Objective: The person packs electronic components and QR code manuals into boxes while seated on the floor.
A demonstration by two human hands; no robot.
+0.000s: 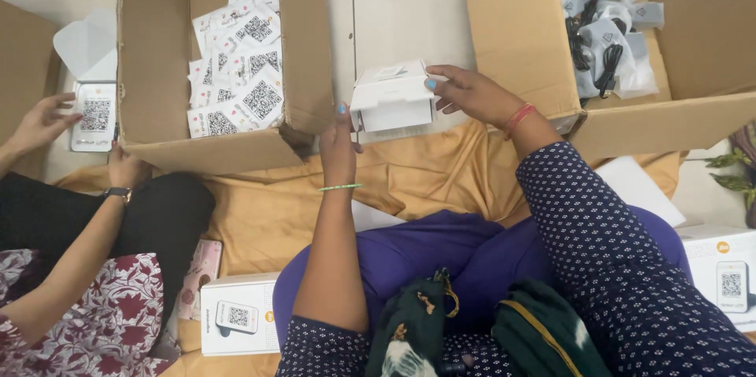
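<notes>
Both hands, left (339, 145) and right (471, 94), grip white box (391, 97); cardboard carton (157, 70) holds leaflets (240, 70).

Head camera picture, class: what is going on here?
A seated person holds a small white box with both hands: the left hand at its lower left corner, the right hand on its right side. An open cardboard box of printed cards lies to the left. Beside it, a co-worker's hands handle a white device.
</notes>
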